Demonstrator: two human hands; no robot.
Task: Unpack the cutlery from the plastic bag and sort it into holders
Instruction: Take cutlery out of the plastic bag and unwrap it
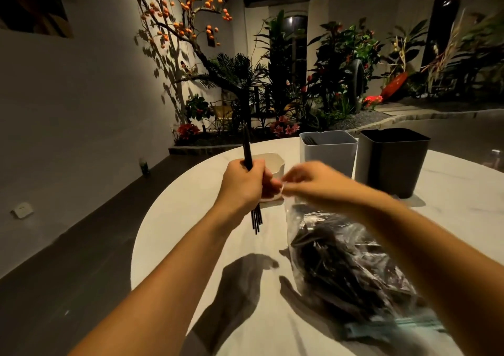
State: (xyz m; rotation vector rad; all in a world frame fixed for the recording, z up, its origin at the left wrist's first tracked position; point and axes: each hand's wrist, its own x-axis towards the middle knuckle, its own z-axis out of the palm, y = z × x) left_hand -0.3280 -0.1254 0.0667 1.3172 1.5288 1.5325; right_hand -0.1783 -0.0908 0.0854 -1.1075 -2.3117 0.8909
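Gripping a bundle of thin black sticks [247, 154], most likely chopsticks, the left hand [244, 185] is holding them nearly upright above the worktop [191, 219], fingers curled tight round the middle so that the long ends are rising above the fist and the short ends are poking out below the wrist; held this way the bundle is staying together and is ready to be dropped end-first into a holder. The right hand [317, 182] is reaching across toward the left one, and it is blurred, so I cannot tell whether its fingers are pinching anything or merely lying apart; it seems to be tidying the bundle or a scrap of pale wrapping at the left fist. Just behind the two hands a low white holder [274, 163] is standing, the nearest of the three and, by my judgement, the one the sticks are heading for. Farther back a grey holder [328, 150] is standing with what look like fork tines showing at its rim, and a taller dark holder [391, 162] is standing just beside it to the right. The clear plastic bag [351, 268] is lying on its side under the right forearm, still bulging with dark cutlery, its mouth turned toward the hands so the pieces can be drawn out easily. Much of the sorting is therefore still waiting to be done.
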